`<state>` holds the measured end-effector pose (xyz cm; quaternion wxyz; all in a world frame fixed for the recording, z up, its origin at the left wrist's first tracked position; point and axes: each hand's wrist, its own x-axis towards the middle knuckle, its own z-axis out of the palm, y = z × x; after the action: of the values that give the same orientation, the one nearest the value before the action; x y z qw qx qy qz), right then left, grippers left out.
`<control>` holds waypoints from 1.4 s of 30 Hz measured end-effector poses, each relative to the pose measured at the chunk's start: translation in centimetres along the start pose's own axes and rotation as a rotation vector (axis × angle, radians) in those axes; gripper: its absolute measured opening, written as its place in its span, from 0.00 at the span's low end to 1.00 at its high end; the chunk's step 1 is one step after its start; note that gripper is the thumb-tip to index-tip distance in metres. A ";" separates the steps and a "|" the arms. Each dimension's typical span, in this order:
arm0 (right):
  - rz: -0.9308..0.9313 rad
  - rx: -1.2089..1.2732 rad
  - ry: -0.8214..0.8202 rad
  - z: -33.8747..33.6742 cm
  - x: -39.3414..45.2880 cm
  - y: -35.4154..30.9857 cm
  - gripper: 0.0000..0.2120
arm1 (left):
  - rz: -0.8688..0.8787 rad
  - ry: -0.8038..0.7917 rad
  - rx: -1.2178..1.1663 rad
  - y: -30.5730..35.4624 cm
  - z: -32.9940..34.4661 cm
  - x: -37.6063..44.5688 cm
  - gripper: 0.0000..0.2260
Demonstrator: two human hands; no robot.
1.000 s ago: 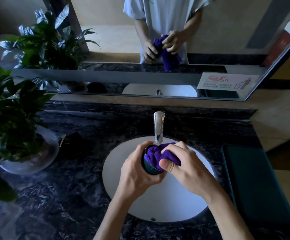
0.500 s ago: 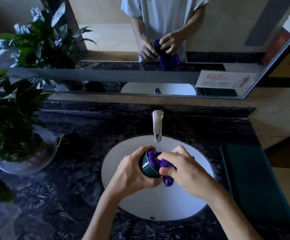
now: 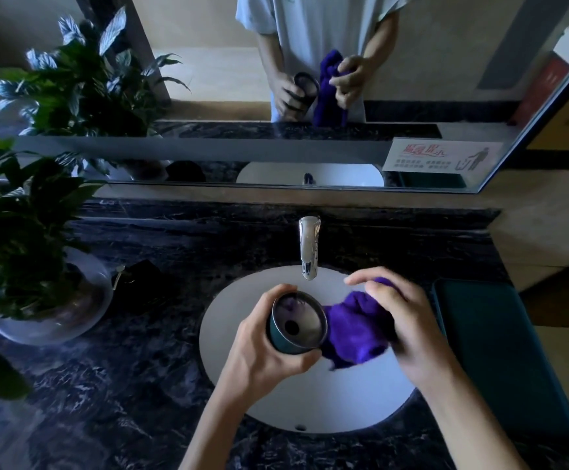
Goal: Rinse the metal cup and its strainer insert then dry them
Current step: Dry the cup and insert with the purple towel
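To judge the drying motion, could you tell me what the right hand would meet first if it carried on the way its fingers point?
Probably the faucet: the right hand, holding the purple cloth, points its fingers left and away toward the spout. Depth is unclear, so it might pass under it.

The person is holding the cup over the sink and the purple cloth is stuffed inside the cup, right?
Not quite. The head view shows the purple cloth outside the cup, bunched in the right hand beside it. The cup's inside is bare. The left hand does hold the cup over the sink.

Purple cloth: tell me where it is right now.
Head view, right of centre: the purple cloth is bunched in the right hand, beside the metal cup, above the sink.
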<state>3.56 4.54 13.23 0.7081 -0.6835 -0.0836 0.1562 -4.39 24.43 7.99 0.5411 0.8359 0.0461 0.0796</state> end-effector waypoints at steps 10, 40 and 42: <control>-0.100 -0.949 -0.216 1.3 0.2 -1.5 0.14 | 0.032 -0.192 0.132 0.8 0.1 1.0 0.36; 0.050 -0.464 0.082 -2.1 -1.5 -0.7 0.10 | -0.047 -0.447 -0.248 0.6 -0.1 0.3 0.47; 0.041 -0.459 0.061 -1.9 -1.4 -0.8 0.11 | -0.044 -0.529 -0.348 1.6 -0.5 0.6 0.53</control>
<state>2.97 2.30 14.09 0.5328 -0.8327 -0.0816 0.1267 -3.94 24.34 9.72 0.6707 0.7214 -0.0923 -0.1457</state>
